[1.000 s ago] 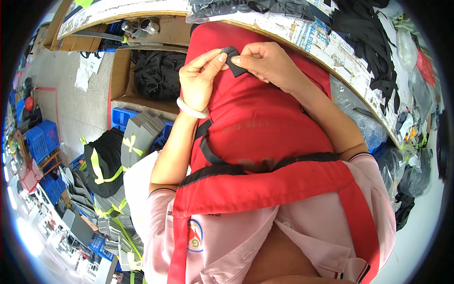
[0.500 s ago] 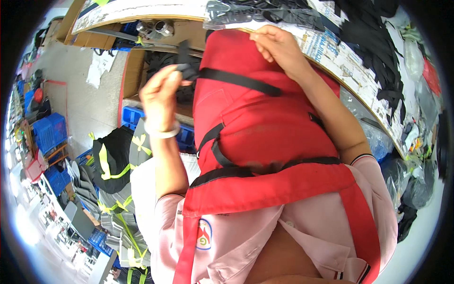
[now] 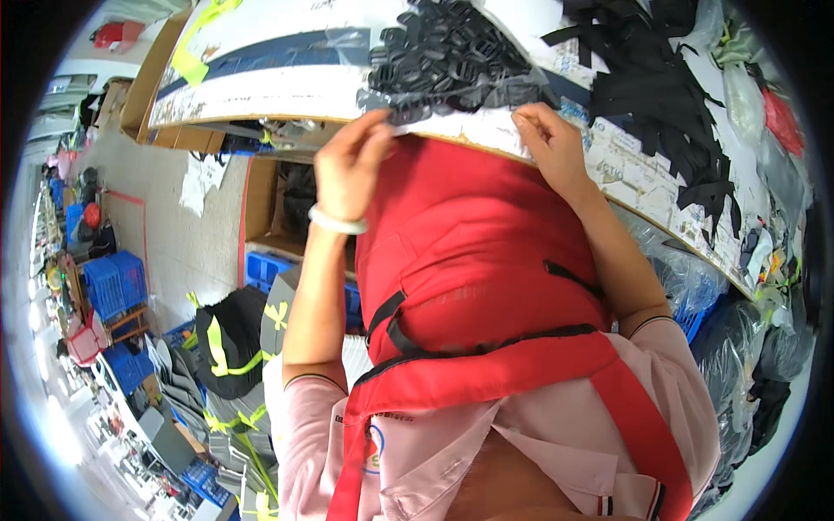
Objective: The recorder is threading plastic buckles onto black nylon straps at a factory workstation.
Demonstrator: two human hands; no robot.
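Black plastic buckles (image 3: 456, 56) lie heaped in a clear plastic bag (image 3: 512, 91) at the table's near edge. My left hand (image 3: 352, 169), with a pale band at the wrist, is by the near left corner of this heap. Its fingers are bent and apart, with nothing visible between them. Beyond the bag's right corner, my right hand (image 3: 553, 149) hovers at the table edge, fingers loosely curled and a gap at the thumb; I see nothing in it. A red apron (image 3: 486, 226) covers my lap below both hands.
Black straps (image 3: 665, 113) are piled on the white table (image 3: 291, 91) at the right. Below its left end stands a cardboard box (image 3: 261, 195) with dark contents. Clear plastic bags (image 3: 691, 269) crowd the right side. Blue crates (image 3: 115, 282) and tied grey stacks (image 3: 234, 408) stand at left.
The black strap my left hand held across the apron is out of view. That hand has moved right to the buckles, and my right hand has shifted right. More of the table shows.
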